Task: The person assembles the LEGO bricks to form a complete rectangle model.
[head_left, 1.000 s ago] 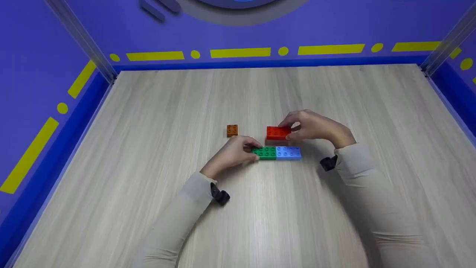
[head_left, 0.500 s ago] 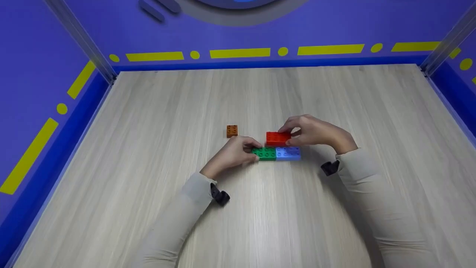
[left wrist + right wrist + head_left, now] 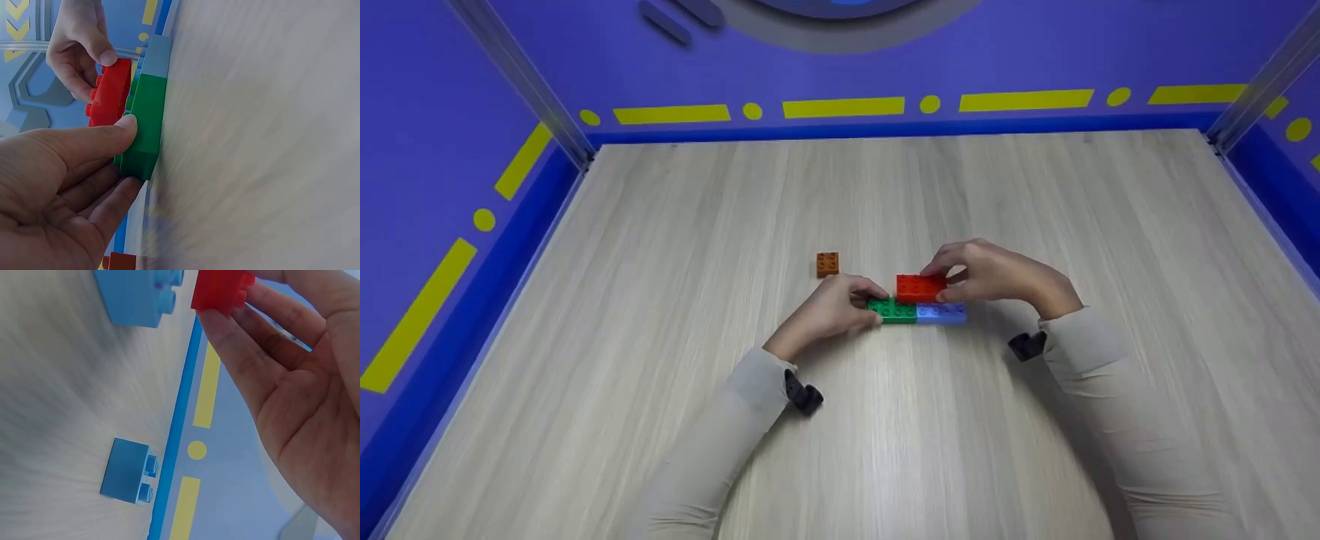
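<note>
My left hand (image 3: pixel 831 309) pinches the free end of a green toy brick (image 3: pixel 897 315), which lies on the table joined end to end with a light blue brick (image 3: pixel 942 316). A red brick (image 3: pixel 916 289) is held between the thumb and fingers of my right hand (image 3: pixel 1003 279). It hovers just above the studs, over the seam between green and blue. The left wrist view shows a narrow gap under the red brick (image 3: pixel 111 93), which leans slightly. My left fingers cover part of the green brick's end.
A small orange brick (image 3: pixel 827 264) sits on the wooden table (image 3: pixel 720 225) beyond my left hand. In the right wrist view a small blue brick (image 3: pixel 125 469) stands apart on the table; my right hand seems to hide it from the head view. Blue panels (image 3: pixel 840 75) border the table.
My right hand has brought the red brick nearer to me, from behind the joined bricks to over their studs. My left hand has stayed on the green brick.
</note>
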`<state>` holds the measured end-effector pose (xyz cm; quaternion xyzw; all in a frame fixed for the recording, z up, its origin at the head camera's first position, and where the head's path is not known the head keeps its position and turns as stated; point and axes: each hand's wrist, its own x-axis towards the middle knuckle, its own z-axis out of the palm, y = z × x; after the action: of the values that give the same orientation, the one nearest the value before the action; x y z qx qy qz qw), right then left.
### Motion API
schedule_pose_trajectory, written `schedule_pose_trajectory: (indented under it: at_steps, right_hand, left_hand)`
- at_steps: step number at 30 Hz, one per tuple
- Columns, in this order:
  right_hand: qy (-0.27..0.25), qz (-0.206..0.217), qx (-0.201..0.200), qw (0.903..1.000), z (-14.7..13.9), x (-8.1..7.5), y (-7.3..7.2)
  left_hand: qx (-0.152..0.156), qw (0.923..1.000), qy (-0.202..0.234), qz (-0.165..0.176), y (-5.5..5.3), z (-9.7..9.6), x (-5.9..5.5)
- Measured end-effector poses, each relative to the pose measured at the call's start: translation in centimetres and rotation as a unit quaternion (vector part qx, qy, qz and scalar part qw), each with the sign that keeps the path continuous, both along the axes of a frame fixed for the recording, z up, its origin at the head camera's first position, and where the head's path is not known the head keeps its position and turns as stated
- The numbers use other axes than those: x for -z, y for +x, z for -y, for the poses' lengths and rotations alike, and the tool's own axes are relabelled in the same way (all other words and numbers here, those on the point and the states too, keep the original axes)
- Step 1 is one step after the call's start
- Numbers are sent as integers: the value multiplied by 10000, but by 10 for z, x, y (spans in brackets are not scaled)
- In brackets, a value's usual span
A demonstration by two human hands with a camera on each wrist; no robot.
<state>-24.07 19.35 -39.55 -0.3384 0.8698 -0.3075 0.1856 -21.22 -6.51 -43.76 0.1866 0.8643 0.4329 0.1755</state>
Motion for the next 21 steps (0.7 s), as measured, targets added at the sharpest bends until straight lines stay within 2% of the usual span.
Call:
schedule_pose_trajectory:
  at_steps: [8,21]
  right_hand:
    - [-1,79,-40,10000,-1,2,4]
    - [26,154,-136,9998,2,1,8]
  left_hand:
    - [-44,9999,-123,69,0,0,-1]
    - [8,10000,-52,33,1,0,-1]
